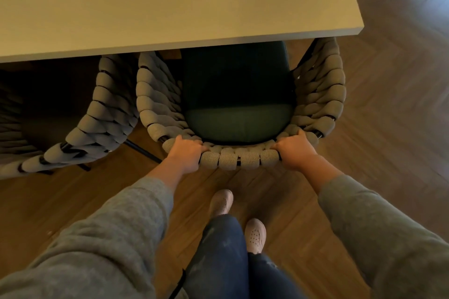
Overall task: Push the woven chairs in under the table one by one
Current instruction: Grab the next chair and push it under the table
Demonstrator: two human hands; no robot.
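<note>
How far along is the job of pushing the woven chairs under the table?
Done: the left chair seems tucked in. In hand: left hand and right hand grip the back of the cushioned chair, its seat partly under the table. Left: the last push.

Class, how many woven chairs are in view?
2: the centre chair, gripped by the left hand and right hand; the left chair, partly under the table. Others may be hidden.

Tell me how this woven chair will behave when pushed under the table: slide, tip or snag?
Likely slides, not tips: left hand and right hand grip the woven chair evenly at its back rim, and the wood floor looks smooth. The padded weave probably gives a little. It may brush the neighbouring chair, close beside it.
</note>
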